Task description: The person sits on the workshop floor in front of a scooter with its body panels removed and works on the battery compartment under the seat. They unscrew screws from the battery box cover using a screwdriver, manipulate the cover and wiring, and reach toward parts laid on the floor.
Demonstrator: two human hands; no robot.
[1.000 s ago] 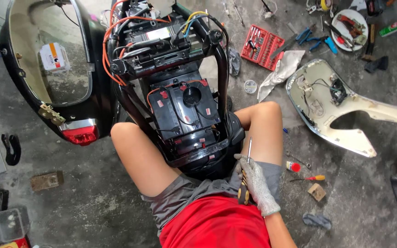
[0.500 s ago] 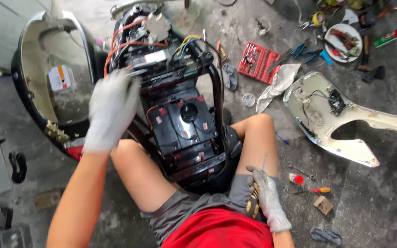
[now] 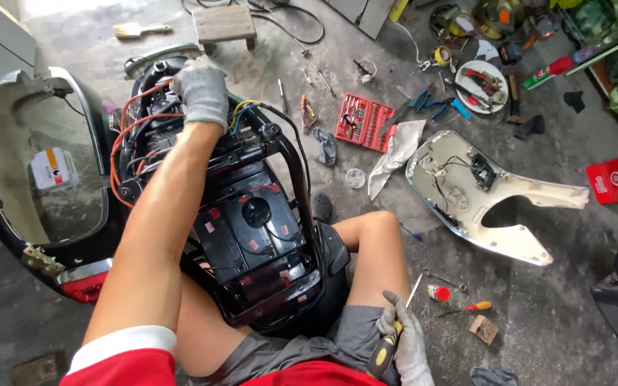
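I sit on a concrete floor with a stripped black scooter frame point(image 3: 252, 236) between my knees, its wiring and orange cables point(image 3: 124, 125) exposed. My left hand point(image 3: 202, 89), in a grey knit glove, reaches forward and rests on the wiring at the far end of the frame. My right hand point(image 3: 405, 343), also gloved, stays by my right thigh and grips a screwdriver point(image 3: 388, 343) with a yellow and black handle, its shaft pointing up and away from me.
A black body shell point(image 3: 8, 214) with a red tail light lies to the left. A cream body panel point(image 3: 488, 207) lies to the right, beyond a red socket tray point(image 3: 364, 121), a white rag, pliers, and small screwdrivers point(image 3: 466, 309). A wooden stool point(image 3: 224, 21) stands ahead.
My left arm has come into view and stretched forward from the middle of the frame to its far end. The view has tilted up. My right hand keeps the screwdriver by my thigh.
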